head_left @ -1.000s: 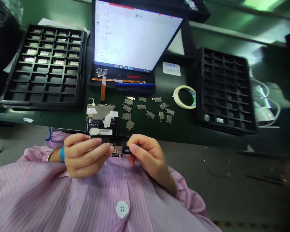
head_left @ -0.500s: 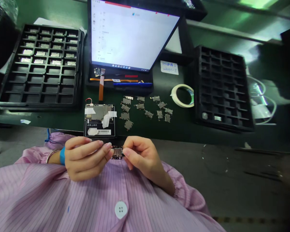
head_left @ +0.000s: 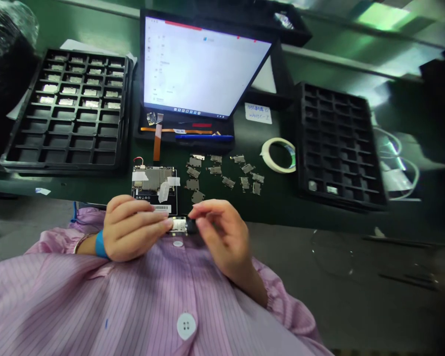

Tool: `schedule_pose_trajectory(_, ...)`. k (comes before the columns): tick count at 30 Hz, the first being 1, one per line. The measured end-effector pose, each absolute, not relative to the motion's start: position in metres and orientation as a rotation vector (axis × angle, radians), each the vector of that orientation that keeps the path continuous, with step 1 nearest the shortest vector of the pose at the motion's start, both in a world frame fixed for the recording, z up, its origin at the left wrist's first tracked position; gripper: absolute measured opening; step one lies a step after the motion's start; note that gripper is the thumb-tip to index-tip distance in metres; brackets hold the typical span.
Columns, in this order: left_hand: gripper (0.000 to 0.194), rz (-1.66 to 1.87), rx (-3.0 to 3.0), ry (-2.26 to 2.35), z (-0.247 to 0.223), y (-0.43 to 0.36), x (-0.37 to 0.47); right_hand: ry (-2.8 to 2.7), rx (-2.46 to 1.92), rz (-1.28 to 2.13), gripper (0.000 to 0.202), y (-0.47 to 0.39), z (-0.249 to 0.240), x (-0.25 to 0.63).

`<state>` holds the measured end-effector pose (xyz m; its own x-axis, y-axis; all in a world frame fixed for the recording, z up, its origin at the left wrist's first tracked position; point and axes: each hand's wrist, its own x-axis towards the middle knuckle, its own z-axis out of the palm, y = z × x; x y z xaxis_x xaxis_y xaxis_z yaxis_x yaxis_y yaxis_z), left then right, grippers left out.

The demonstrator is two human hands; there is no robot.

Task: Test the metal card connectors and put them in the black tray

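Note:
Between the thumb and fingers of my left hand (head_left: 135, 230) is a small circuit board (head_left: 178, 225) with a shiny metal cover, held in front of my chest. My right hand (head_left: 224, 237) has its thumb and forefinger around a black piece (head_left: 192, 226) at the board's right end. Whether this piece is fixed to the board I cannot tell. Just beyond my left hand lies a larger device with an exposed board (head_left: 150, 179), white tape strips and an orange ribbon cable (head_left: 157, 143). Several loose metal plates (head_left: 229, 182) lie on the bench right of it.
A black tray (head_left: 29, 155) with metal parts in its upper rows is at left, another black tray (head_left: 304, 148) at right. A lit screen (head_left: 203, 69) stands behind. A tape roll (head_left: 270, 158), handwritten label (head_left: 258, 113) and blue pen (head_left: 203, 137) lie about.
The small board has tilted, so its metal cover now shines brighter. My right fingertips have shifted slightly right, and the black piece at its end shows more. The whole view has shifted a little.

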<state>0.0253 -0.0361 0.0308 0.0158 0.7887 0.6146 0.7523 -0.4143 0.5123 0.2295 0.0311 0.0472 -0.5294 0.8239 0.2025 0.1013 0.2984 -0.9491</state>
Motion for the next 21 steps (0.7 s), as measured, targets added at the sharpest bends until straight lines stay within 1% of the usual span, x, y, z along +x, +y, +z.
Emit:
schedule_pose_trajectory(2, 0.006, 1.456, 2.211, 1.563, 0.034, -0.028, 0.028, -2.009, -0.711, 1.029, 0.025, 0.034, 0.045, 0.229)
schedule_pose_trajectory(4, 0.002, 1.403, 2.110, 1.508, 0.033, -0.020, 0.030, -2.098, -0.621, 0.939, 0.022, 0.038, 0.044, 0.226)
schedule_pose_trajectory(5, 0.005, 1.350, 2.059, 1.521, 0.031, -0.017, 0.030, -2.106, -0.634, 0.926, 0.019, 0.040, 0.042, 0.224)
schedule_pose_trajectory(7, 0.023, 1.249, 2.040, 1.635, 0.027, -0.013, 0.028, -2.043, -0.780, 0.922, 0.014, 0.049, 0.037, 0.220)
schedule_pose_trajectory(9, 0.037, 1.127, 2.119, 1.839, 0.022, -0.008, 0.025, -1.911, -0.977, 0.976, 0.010, 0.062, 0.030, 0.215)
schedule_pose_trajectory(10, 0.039, 1.050, 2.182, 1.924, 0.020, -0.005, 0.024, -1.841, -1.060, 1.032, 0.011, 0.070, 0.025, 0.211)
schedule_pose_trajectory(12, 0.033, 0.892, 2.294, 2.001, 0.017, 0.000, 0.022, -1.753, -1.159, 1.170, 0.016, 0.085, 0.018, 0.205)
schedule_pose_trajectory(14, 0.029, 0.783, 2.357, 1.987, 0.014, 0.005, 0.023, -1.715, -1.191, 1.292, 0.016, 0.100, 0.012, 0.198)
schedule_pose_trajectory(18, 0.030, 0.787, 2.343, 1.970, 0.008, 0.010, 0.024, -1.650, -1.166, 1.466, 0.017, 0.115, 0.006, 0.190)
schedule_pose_trajectory(21, 0.030, 0.823, 2.310, 1.962, 0.006, 0.010, 0.022, -1.614, -1.166, 1.509, 0.019, 0.116, 0.004, 0.190)
